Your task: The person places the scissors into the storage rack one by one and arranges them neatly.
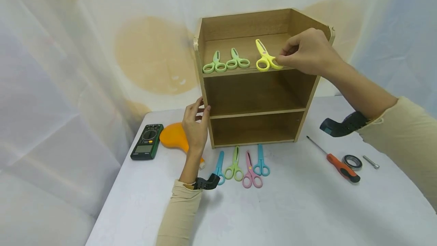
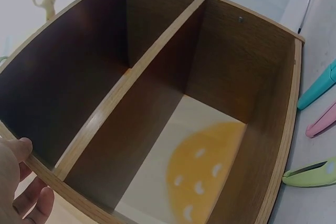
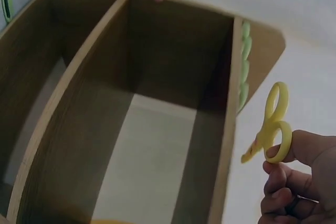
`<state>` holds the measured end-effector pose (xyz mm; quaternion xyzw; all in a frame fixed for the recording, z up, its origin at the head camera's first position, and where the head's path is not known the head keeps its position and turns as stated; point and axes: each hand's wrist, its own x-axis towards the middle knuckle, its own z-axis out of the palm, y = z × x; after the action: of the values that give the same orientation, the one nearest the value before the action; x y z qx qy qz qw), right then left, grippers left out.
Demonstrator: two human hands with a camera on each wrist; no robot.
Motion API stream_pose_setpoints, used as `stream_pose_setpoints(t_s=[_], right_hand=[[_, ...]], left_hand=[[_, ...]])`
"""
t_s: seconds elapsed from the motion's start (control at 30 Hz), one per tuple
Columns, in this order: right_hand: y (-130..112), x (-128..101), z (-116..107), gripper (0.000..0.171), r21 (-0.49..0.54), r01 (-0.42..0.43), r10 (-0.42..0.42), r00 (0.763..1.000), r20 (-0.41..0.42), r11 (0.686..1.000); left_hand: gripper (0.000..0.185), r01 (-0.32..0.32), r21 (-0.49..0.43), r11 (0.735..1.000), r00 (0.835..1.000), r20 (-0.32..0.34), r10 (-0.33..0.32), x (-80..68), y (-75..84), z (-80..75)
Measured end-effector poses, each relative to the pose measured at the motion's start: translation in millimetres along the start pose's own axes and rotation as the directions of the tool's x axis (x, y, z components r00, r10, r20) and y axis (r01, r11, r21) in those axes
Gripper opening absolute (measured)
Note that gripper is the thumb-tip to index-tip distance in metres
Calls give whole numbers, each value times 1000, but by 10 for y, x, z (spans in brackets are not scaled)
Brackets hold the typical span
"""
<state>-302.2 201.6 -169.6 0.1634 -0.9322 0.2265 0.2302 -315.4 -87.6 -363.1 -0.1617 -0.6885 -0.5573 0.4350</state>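
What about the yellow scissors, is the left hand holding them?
No, the right hand pinches the yellow scissors, while the left hand grips the wooden shelf by its side.

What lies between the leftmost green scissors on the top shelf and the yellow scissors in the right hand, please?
In the head view, another pair of green scissors lies between them.

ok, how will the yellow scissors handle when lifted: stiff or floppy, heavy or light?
The yellow scissors are probably light: the right fingers pinch just one loop. Likely stiff, as neither loops nor blades show any sag. They might twist, since that pinch is well off-centre.
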Motion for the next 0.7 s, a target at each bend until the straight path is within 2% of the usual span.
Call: stream_pose_setpoints(t_s=[0.2,0.43,0.53,0.7], right_hand=[[91,234,124,21,-19,-58,58,997,40,998],[148,268,171,26,-22,-110,111,992,53,994],[131,209,148,30,-64,-68,69,997,26,996],[28,-68,75,25,-127,70,-78,995,-58,989]], left_hand=[[34,7,1,1000,1000,-1,-7,-10,18,22],[34,-10,-19,1000,1000,1,10,-22,27,64],[34,-15,-16,1000,1000,-1,15,-24,38,66],[34,-18,-12,1000,1000,1,18,-4,72,55]])
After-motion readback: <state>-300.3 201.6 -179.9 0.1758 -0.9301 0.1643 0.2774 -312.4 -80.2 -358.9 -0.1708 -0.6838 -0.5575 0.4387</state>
